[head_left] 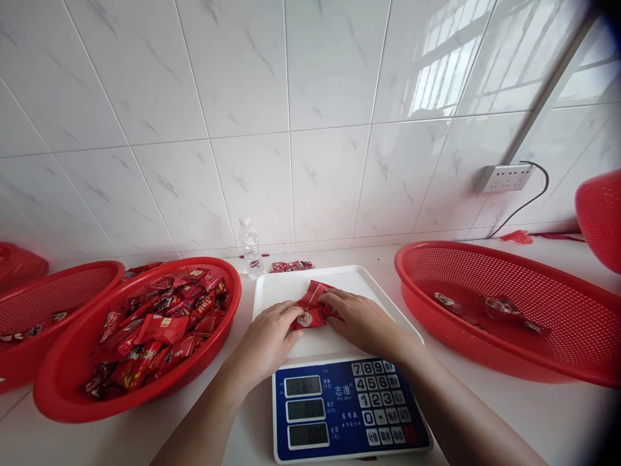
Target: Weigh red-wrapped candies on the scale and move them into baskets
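Over the white tray (272, 291) of a weighing scale, my left hand (272, 336) and my right hand (359, 320) close in on a few small red snack packets (310, 301). My left thumb and fingers grip the left side of the packets, where a round pale label shows. The right fingers curl over their other side, partly hiding them. Below the tray is the scale's blue panel (347, 411), with three displays and a number keypad.
To the left, a red basket (233, 310) holds many shiny packets; another red basket (114, 275) stands beyond it. A red basket (405, 272) with several packets is at right. Behind the tray are a clear plastic bottle (251, 249) and a packet strip (292, 266). A power socket (504, 177) hangs on the wall.
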The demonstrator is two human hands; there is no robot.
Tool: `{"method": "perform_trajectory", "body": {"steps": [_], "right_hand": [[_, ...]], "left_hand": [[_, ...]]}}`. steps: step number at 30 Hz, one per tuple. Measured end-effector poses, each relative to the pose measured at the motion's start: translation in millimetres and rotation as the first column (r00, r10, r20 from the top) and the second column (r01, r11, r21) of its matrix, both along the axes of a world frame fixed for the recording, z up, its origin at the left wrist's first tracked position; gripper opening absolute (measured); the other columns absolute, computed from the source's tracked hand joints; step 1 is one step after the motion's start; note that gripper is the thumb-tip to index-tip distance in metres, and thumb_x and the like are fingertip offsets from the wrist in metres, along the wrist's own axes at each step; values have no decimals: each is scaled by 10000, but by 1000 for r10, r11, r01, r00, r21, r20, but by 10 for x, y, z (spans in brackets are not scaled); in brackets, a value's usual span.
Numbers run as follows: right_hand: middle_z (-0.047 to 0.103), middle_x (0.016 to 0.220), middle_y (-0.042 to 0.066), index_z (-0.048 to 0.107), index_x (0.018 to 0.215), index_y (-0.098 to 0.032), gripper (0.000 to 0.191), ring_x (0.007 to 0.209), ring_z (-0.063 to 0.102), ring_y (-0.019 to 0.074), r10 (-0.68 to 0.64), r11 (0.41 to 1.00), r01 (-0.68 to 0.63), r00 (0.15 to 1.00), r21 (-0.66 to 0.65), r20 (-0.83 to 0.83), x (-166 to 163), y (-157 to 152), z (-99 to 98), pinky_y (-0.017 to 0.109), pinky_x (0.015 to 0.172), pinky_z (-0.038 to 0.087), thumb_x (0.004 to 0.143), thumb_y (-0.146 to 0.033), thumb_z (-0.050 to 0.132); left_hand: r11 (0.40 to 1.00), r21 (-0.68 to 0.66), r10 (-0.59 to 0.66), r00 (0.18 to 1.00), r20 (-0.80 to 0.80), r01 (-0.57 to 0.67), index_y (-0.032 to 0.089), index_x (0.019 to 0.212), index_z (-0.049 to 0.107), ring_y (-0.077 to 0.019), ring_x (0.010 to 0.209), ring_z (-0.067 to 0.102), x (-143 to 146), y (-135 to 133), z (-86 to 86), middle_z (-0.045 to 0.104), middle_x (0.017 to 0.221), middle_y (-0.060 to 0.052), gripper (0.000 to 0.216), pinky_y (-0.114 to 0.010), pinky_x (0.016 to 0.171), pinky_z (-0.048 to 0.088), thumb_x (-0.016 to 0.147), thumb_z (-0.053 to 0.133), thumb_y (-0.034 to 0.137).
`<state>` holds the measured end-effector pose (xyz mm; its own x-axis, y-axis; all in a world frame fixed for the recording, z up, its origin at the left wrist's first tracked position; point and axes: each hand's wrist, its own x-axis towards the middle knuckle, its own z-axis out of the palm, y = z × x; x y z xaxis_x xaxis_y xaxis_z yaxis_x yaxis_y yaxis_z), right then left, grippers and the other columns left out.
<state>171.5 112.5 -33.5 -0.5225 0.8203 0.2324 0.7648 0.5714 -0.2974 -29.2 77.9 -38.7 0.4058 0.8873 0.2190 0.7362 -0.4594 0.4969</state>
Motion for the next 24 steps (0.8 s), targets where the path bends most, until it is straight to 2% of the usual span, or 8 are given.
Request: {"method": "perform_trajectory", "body": {"steps": [4, 7, 12, 16, 19, 22, 24], "right_hand": [[703, 948, 40, 596, 996, -225, 327, 800, 644, 222, -76, 995, 69, 993, 76, 95, 12, 19, 16, 304, 648, 426, 760, -62, 438], [714, 920, 60, 603, 983, -197, 327, 803, 644, 237, -120, 988, 104, 982, 115, 148, 23, 45, 19, 315, 642, 421, 756, -48, 423], [719, 919, 57, 614, 1021, -205, 320, 824, 645, 235, -108, 984, 95, 991, 147, 76, 33, 79, 1, 329, 688, 434, 797, -87, 417], [713, 838, 59, 620, 982, -195, 269, 778, 640, 231, -124, 980, 129, 991, 150, -47, 57, 115, -35, 315, 635, 433, 819, -125, 418], [698, 819, 51, 611, 955, -202, 248, 739, 629, 203, -147, 975, 178, 965, 131, -218, 81, 145, -58, 298, 604, 430, 845, -153, 395], [684, 875, 47, 595, 969, -207, 213, 752, 622, 177, -138, 984, 174, 873, 34, -468, 84, 126, -25, 287, 611, 445, 857, -204, 413], [671, 882, 43, 583, 977, -204, 194, 721, 611, 156, -100, 994, 57, 779, -89, -619, 71, 65, 46, 270, 585, 451, 867, -254, 432]], "left_hand": [[1000, 4, 8, 1000, 5, -8, 259, 1087, 600, -202, 1028, 564, -3, -12, 9, 601, 1139, -23, 272, -322, 880, 431, 851, 500, 169], [1000, 7, 11, 1000, -1, -11, 249, 1054, 615, -200, 1013, 564, -3, -21, 12, 595, 1134, -29, 261, -322, 862, 433, 848, 482, 160], [1000, 14, 23, 1000, -13, -23, 233, 1035, 619, -210, 1015, 565, 1, -16, 10, 585, 1146, -42, 239, -334, 862, 436, 843, 490, 172], [999, 23, 24, 1000, -18, -24, 232, 1045, 620, -223, 1035, 565, 2, -2, -10, 585, 1167, -56, 233, -351, 884, 437, 851, 499, 192], [999, 30, 35, 999, 17, -35, 226, 1074, 610, -236, 1066, 557, 11, 7, -27, 582, 1188, -69, 235, -368, 905, 438, 856, 522, 236], [995, 33, 85, 987, 139, -90, 219, 1222, 519, -254, 1162, 509, 37, 7, -19, 543, 1271, -95, 372, -391, 950, 422, 866, 538, 326], [994, 19, 102, 959, 266, -111, 216, 1308, 436, -255, 1231, 460, 62, -3, 13, 498, 1338, -107, 475, -397, 993, 393, 871, 536, 372]]}}
